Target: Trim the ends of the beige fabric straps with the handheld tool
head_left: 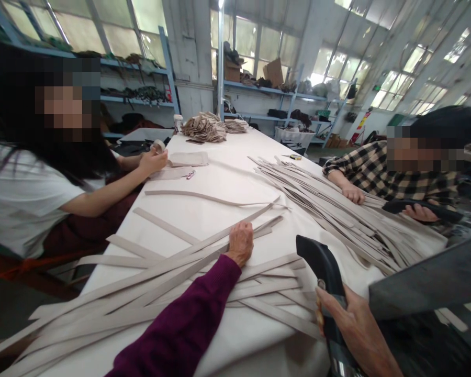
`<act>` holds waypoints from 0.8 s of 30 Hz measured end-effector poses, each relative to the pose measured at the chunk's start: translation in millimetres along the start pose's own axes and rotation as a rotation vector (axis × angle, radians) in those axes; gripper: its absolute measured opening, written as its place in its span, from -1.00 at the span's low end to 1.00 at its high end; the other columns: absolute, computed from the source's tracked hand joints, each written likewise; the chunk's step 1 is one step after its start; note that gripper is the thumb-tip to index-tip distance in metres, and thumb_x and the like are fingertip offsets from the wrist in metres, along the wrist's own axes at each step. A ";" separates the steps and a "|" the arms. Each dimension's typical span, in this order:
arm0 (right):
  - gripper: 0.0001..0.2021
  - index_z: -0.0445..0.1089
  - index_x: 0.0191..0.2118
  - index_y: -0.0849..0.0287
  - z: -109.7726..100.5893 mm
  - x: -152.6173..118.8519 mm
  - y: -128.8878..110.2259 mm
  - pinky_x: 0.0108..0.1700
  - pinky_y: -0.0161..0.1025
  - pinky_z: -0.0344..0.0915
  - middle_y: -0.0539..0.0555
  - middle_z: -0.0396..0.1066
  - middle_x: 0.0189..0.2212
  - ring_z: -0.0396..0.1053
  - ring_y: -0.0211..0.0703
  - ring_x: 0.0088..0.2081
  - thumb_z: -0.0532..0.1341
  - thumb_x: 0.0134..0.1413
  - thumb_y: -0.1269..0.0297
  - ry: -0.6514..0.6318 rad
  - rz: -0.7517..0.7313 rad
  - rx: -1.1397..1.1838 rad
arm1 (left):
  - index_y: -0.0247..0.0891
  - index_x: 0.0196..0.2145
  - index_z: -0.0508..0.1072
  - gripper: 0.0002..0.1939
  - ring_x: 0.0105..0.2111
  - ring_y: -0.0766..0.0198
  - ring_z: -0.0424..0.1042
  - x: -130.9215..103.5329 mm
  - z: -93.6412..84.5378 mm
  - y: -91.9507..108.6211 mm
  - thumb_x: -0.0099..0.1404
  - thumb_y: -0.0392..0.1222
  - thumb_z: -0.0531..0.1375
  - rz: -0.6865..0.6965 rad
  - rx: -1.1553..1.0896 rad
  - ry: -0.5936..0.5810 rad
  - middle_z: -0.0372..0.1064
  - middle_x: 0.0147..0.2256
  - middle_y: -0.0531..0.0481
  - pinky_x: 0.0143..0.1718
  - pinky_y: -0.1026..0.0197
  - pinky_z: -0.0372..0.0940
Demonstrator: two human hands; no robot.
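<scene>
My left hand [241, 242], in a purple sleeve, is closed in a fist on the near part of the table. Long beige fabric strips [172, 256] run under and past it, and its fingers appear curled on one; the fingertips are hidden. My right hand [357, 314] is wrapped round a black handheld tool [325, 262] with a curved body and a flat, angled nozzle. The nozzle is above the table, just right of the strip ends. More crossing strips [270, 285] lie between my hands.
A long white-covered table [227, 183] stretches away. A co-worker at left handles beige pieces [188, 158]. At right another has a hand [353, 193] by a strip bundle [317, 209] and holds a black tool [419, 207]. A grey metal panel [427, 272] stands near right; beige stacks [206, 127] lie farther off.
</scene>
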State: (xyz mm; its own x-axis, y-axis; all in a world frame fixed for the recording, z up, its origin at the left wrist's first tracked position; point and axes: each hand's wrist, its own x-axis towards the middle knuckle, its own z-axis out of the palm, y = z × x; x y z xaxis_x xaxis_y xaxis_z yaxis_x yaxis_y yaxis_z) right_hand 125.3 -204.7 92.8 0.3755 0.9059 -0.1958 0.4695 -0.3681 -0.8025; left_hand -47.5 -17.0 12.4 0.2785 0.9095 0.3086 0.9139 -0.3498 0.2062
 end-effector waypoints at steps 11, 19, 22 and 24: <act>-0.76 0.19 -0.45 0.16 2.0 4.0 -6.2 -0.67 -0.36 0.17 -0.10 0.24 -0.79 0.24 -0.25 -0.73 0.06 0.01 0.07 0.017 -0.028 0.142 | -0.32 -0.48 0.30 -0.91 -0.55 0.36 0.31 -4.0 -43.4 21.6 -0.02 -0.38 0.05 0.196 -0.880 -0.438 0.29 -0.53 0.04 -0.52 0.32 0.16; -0.76 0.18 -0.44 0.16 2.5 -7.3 -18.5 -0.66 -0.39 0.20 -0.11 0.25 -0.74 0.23 -0.28 -0.70 0.08 0.00 0.07 -0.061 -0.018 0.178 | -0.39 -0.18 0.37 -0.66 -0.56 0.37 0.32 -16.1 -49.1 41.7 0.05 -0.25 0.06 0.152 -1.220 -0.594 0.32 -0.48 0.02 -0.54 0.34 0.16; -0.74 0.19 -0.44 0.17 -2.0 -7.3 -14.5 -0.66 -0.36 0.21 -0.10 0.26 -0.75 0.24 -0.25 -0.71 0.09 -0.02 0.05 -0.005 -0.021 0.168 | -0.41 -0.37 0.43 -0.76 -0.63 0.43 0.20 -19.8 -40.6 47.9 -0.04 -0.31 0.08 0.057 -1.207 -0.637 0.24 -0.60 0.08 -0.60 0.37 0.07; -0.73 0.21 -0.45 0.17 -8.1 -7.0 -9.7 -0.65 -0.34 0.24 -0.08 0.28 -0.75 0.28 -0.22 -0.70 0.10 -0.04 0.04 0.049 -0.014 0.146 | -0.40 -0.51 0.38 -0.86 -0.65 0.44 0.17 -21.3 -35.4 50.8 -0.10 -0.36 0.06 -0.061 -1.294 -0.700 0.20 -0.66 0.09 -0.61 0.37 0.08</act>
State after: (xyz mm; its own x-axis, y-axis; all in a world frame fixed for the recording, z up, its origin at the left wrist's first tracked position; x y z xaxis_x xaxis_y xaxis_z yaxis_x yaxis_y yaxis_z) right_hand 124.6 -209.2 106.5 0.4099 0.8982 -0.1587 0.3551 -0.3173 -0.8793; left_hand -17.5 -62.0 49.1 0.6773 0.7191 -0.1553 0.1392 0.0821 0.9869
